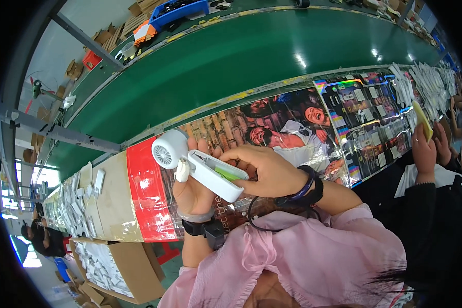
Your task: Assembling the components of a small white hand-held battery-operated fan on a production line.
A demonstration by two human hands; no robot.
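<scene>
A white handheld fan [216, 183] lies tilted over the table, its round grilled head at the upper left. Its handle is opened up like a shallow tray, and a bright green piece [227, 173] shows inside it. My left hand [194, 199] is wrapped round the fan from below, near the neck. From the right, my right hand [273, 170] closes its fingers over the far end of the handle, at the green piece. Part of the handle's inside is hidden by those fingers. A white fingertip cover [181, 170] sits on my left thumb.
Picture-printed sheets [287, 134] cover the worktop, with a red strip [148, 187] at left. White parts [71, 205] lie piled farther left, above a carton [136, 267] of white pieces. A green conveyor belt [210, 61] runs behind. At right, a co-worker's hands [427, 146] hold something yellow.
</scene>
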